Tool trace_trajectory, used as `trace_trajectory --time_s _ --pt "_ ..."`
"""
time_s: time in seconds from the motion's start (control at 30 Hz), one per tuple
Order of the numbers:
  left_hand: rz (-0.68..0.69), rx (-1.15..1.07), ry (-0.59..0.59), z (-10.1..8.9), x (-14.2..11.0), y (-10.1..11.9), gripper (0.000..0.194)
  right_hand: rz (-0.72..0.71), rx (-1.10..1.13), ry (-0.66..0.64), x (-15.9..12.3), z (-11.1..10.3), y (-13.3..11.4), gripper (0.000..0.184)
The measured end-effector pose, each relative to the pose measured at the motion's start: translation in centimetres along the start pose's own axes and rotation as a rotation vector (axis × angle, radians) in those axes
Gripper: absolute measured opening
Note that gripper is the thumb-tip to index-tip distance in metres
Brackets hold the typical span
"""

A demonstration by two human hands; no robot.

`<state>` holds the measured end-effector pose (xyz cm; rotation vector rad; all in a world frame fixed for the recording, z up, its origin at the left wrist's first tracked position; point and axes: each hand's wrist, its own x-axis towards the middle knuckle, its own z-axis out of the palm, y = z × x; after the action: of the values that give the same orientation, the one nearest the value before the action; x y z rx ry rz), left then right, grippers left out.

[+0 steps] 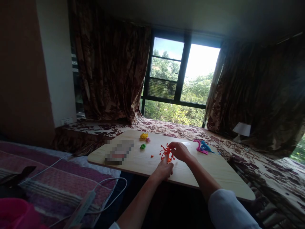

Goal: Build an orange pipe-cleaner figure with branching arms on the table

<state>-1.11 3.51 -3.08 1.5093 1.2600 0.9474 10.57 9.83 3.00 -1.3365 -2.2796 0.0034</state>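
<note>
An orange clay figure with thin spiky arms [166, 152] stands on a pale wooden table [214, 171]. My right hand [180, 150] is closed around its right side, fingers pinching the top. My left hand [164, 169] is curled just below it, one finger touching its base. A tiny orange bit [152, 156] lies just to the left of the figure.
Yellow [143, 135], small pink [148, 139] and green [142, 146] clay lumps lie at the table's back left. Pink [198, 145] and blue [206, 147] clay figures stand at the right. A blurred object [119, 152] rests at the left. A white lamp [241, 131] sits by the curtains; a cable [105, 184] runs over the bed.
</note>
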Motion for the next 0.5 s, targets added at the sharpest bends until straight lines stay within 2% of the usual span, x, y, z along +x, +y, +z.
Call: trace_trajectory --time_s 0.3,0.5 --pt "0.025 0.013 0.010 -0.1 -0.2 0.0 0.061 -0.018 0.055 0.044 -0.3 -1.1 0.1 0.030" --pt "-0.015 0.040 0.039 -0.4 -1.2 -0.5 0.064 -0.049 0.146 0.164 -1.9 -2.9 2.0 0.027"
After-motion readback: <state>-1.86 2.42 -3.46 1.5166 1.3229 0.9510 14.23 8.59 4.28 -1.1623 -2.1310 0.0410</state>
